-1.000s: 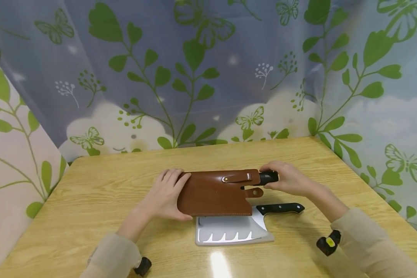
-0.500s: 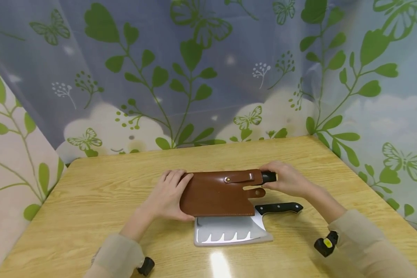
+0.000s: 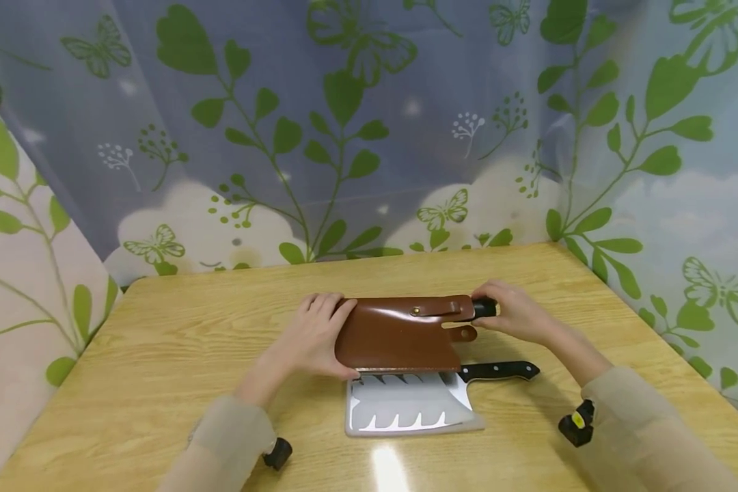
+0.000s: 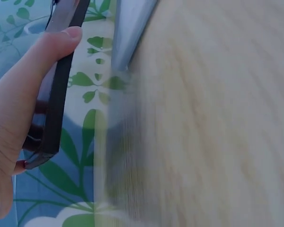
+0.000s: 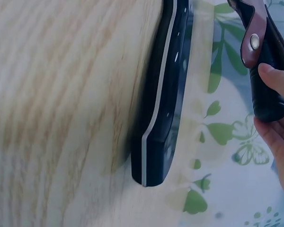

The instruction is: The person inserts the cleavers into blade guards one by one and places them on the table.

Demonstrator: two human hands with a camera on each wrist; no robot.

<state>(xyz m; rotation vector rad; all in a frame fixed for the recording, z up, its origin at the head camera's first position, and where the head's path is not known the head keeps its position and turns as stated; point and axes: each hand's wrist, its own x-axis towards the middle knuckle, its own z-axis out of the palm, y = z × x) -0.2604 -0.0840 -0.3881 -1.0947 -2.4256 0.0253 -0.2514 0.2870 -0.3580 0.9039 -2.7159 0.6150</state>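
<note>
A brown leather sheath (image 3: pixel 400 335) with a snap strap covers a broad cleaver-shaped blade. Only its black handle (image 3: pixel 484 307) sticks out on the right. My left hand (image 3: pixel 316 338) grips the sheath's left end, thumb along the near lower edge, as the left wrist view shows with the thumb on the dark edge (image 4: pixel 61 104). With thumb and fingers my right hand (image 3: pixel 513 316) holds the handle's end. Just below the sheath on the table lies a second cleaver (image 3: pixel 408 406), its shiny blade partly overlapped in the head view. Its riveted black handle (image 5: pixel 161 94) points right.
The wooden table (image 3: pixel 209 321) extends around both hands. A patterned curtain (image 3: pixel 369 137) with green leaves and butterflies hangs behind it and at both sides. Each sleeve carries a small black device, such as the one on the right (image 3: pixel 577 424).
Both hands have shifted slightly right and away from me with the sheath, which looks raised and tilted. More of the lying cleaver's blade shows.
</note>
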